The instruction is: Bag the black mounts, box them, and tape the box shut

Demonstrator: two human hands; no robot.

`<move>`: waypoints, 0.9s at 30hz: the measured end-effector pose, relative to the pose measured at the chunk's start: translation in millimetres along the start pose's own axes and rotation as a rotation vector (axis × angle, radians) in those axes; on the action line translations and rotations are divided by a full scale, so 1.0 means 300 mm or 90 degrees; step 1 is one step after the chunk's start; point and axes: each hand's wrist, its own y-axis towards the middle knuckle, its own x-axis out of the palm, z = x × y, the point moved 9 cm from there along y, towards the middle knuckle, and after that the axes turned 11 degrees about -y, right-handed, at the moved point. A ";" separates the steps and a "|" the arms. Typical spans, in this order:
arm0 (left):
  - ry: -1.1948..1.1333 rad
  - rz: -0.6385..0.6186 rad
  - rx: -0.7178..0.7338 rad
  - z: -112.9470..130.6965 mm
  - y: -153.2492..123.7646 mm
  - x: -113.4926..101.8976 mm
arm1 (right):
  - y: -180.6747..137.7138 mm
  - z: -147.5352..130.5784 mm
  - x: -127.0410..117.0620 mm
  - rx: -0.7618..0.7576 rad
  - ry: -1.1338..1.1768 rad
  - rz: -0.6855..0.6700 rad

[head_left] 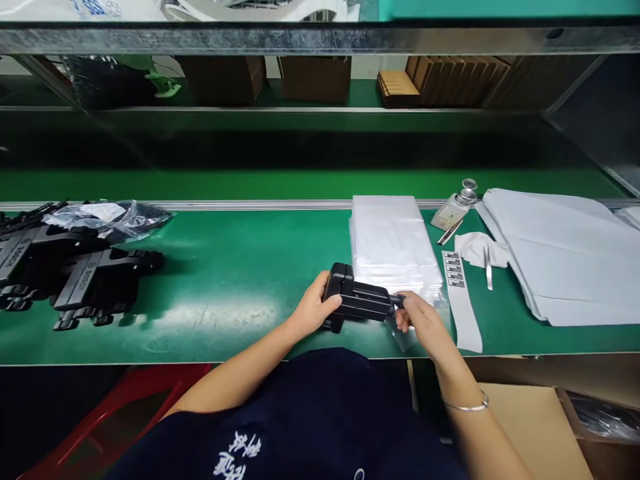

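Just above the front of the green bench, a black plastic device (367, 300) with a blocky end and a narrower ribbed body lies across both my hands. My left hand (315, 307) is closed around its blocky left end, thumb on top. At the other end, my right hand (423, 320) pinches the short black stem that sticks out of the device. Behind it lies a stack of clear plastic bags (390, 240), its near edge partly hidden by the device and my right hand. Right of the stack is a strip of printed labels (455, 287).
Similar black devices (95, 277) and a bagged part (120, 217) lie at the left. To the right are a pump bottle (453, 210), tweezers (488, 267), a white cloth (473, 247) and large white sheets (570, 253). A metal shelf beam (300, 40) spans the top; cardboard boxes (315, 80) stand behind.
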 end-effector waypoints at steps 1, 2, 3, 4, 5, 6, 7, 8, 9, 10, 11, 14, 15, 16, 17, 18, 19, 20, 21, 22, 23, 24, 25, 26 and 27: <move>0.018 -0.006 0.012 0.004 -0.005 0.001 | 0.005 0.019 0.014 0.034 0.055 -0.024; 0.031 -0.011 0.021 0.007 -0.008 0.002 | 0.007 0.021 0.022 0.040 0.087 -0.036; 0.036 -0.011 0.025 0.007 -0.010 0.001 | 0.007 0.012 0.019 0.024 0.092 -0.029; 0.030 -0.005 0.023 0.003 -0.011 -0.003 | 0.004 -0.005 0.008 -0.005 0.071 -0.011; 0.015 0.009 0.017 -0.001 -0.011 -0.010 | -0.002 -0.025 -0.004 -0.041 0.036 0.008; -0.007 0.027 0.012 -0.005 -0.011 -0.019 | -0.009 -0.043 -0.014 -0.071 0.001 0.023; -0.028 0.041 0.010 -0.006 -0.012 -0.026 | -0.015 -0.055 -0.021 -0.093 -0.017 0.029; -0.042 0.047 0.014 -0.003 -0.013 -0.029 | -0.018 -0.061 -0.021 -0.104 -0.010 0.022; -0.045 0.043 0.022 0.004 -0.015 -0.027 | -0.018 -0.059 -0.014 -0.101 0.018 -0.002; -0.038 0.033 0.033 0.014 -0.018 -0.022 | -0.016 -0.053 -0.002 -0.087 0.054 -0.032; -0.026 0.022 0.043 0.024 -0.021 -0.015 | -0.015 -0.046 0.007 -0.071 0.083 -0.056; -0.032 0.010 0.041 0.039 -0.026 -0.002 | -0.020 -0.059 -0.015 -0.087 0.044 -0.014; -0.056 0.016 0.032 0.038 -0.026 -0.002 | -0.027 -0.080 -0.033 -0.124 -0.003 0.025; -0.085 0.022 0.024 0.037 -0.026 -0.001 | -0.036 -0.102 -0.049 -0.162 -0.046 0.063; -0.111 0.023 0.020 0.036 -0.026 0.001 | -0.044 -0.118 -0.058 -0.191 -0.073 0.090; -0.128 0.020 0.019 0.035 -0.026 0.005 | -0.049 -0.125 -0.058 -0.206 -0.075 0.097; -0.136 0.012 0.023 0.036 -0.028 0.010 | -0.049 -0.123 -0.049 -0.209 -0.056 0.085; -0.137 0.002 0.031 0.036 -0.029 0.015 | -0.047 -0.113 -0.036 -0.199 -0.027 0.067; -0.137 -0.008 0.042 0.035 -0.031 0.019 | -0.044 -0.099 -0.021 -0.185 0.000 0.049; -0.140 -0.016 0.052 0.032 -0.033 0.020 | -0.044 -0.086 -0.009 -0.172 0.017 0.038; -0.147 -0.025 0.059 0.026 -0.035 0.020 | -0.047 -0.076 -0.004 -0.163 0.018 0.040; -0.159 -0.039 0.060 0.018 -0.037 0.020 | -0.052 -0.068 -0.006 -0.155 0.004 0.054; -0.173 -0.056 0.057 0.010 -0.038 0.021 | -0.059 -0.063 -0.015 -0.148 -0.017 0.072; -0.187 -0.074 0.051 0.005 -0.040 0.021 | -0.066 -0.062 -0.025 -0.145 -0.036 0.085; -0.196 -0.088 0.047 0.004 -0.043 0.019 | -0.071 -0.063 -0.034 -0.145 -0.052 0.093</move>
